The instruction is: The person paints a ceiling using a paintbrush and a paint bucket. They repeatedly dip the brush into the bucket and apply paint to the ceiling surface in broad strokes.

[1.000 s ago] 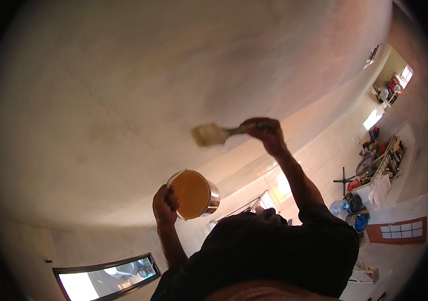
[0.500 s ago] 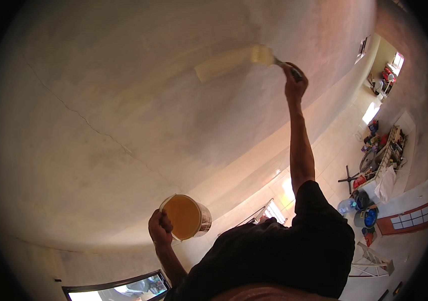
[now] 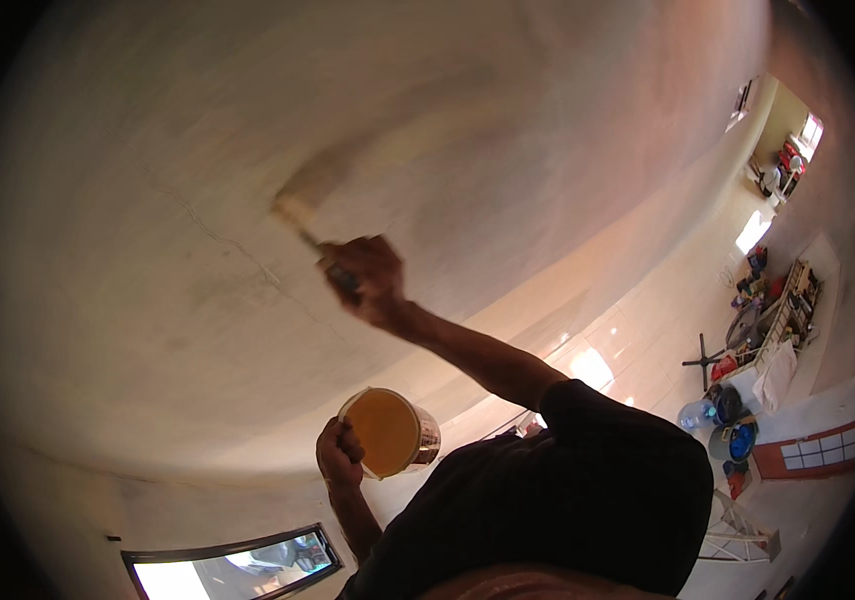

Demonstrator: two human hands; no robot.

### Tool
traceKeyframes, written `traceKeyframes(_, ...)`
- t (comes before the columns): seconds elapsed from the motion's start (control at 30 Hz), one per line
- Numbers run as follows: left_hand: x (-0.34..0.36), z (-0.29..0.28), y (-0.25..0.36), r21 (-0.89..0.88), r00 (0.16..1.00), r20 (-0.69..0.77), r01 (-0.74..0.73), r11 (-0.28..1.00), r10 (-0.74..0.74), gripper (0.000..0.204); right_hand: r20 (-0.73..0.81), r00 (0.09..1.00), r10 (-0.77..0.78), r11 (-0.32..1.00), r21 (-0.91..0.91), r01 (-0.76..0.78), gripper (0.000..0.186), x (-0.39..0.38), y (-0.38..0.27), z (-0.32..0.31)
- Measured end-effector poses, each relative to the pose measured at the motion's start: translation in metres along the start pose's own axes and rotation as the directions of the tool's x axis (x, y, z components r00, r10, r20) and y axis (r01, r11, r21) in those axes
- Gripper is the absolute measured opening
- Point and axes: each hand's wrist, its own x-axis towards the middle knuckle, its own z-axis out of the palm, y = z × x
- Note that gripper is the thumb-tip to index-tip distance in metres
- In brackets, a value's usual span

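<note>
My right hand (image 3: pixel 372 280) is closed around the handle of a wide paintbrush (image 3: pixel 296 208), its head blurred by motion. The bristles appear to be on the large pale plastered surface (image 3: pixel 217 330), at the end of a darker curved streak (image 3: pixel 377 130). Lower down, my left hand (image 3: pixel 339 450) grips the side of a small bucket (image 3: pixel 429 437) at its rim and handle. Tilted toward the view, the bucket shows yellowish paint (image 3: pixel 383 430) inside. A thin crack (image 3: pixel 212 238) runs across the plaster, just left of the brush.
Along the right lie a shelf-like rack with clutter (image 3: pixel 787 310), a black star-shaped base (image 3: pixel 702 362), a blue water jug (image 3: pixel 694 414) and tubs (image 3: pixel 732 440). A reddish door (image 3: pixel 813 450) is beyond them. At lower left is a dark-framed window (image 3: pixel 237 565).
My right hand has swept the brush left and down over the plaster, from the upper middle toward the crack. The bucket in my left hand has shifted slightly right in view.
</note>
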Motion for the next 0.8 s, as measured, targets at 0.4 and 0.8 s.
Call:
traceKeyframes(0.4, 0.002, -0.009, -0.005, -0.004, 0.999, -0.043, 0.005, 1.0, -0.005, 0.02, -0.082, 0.812, 0.578, 0.816, 0.036, -0.577, 0.019, 0.05, 0.131, -0.149)
traceKeyframes(0.8, -0.007, -0.005, -0.005, 0.002, 0.999, -0.008, -0.054, 0.999, 0.054, 0.021, -0.309, 0.949, 0.069, 0.656, -0.702, -0.276, 0.016, 0.048, 0.176, -0.199)
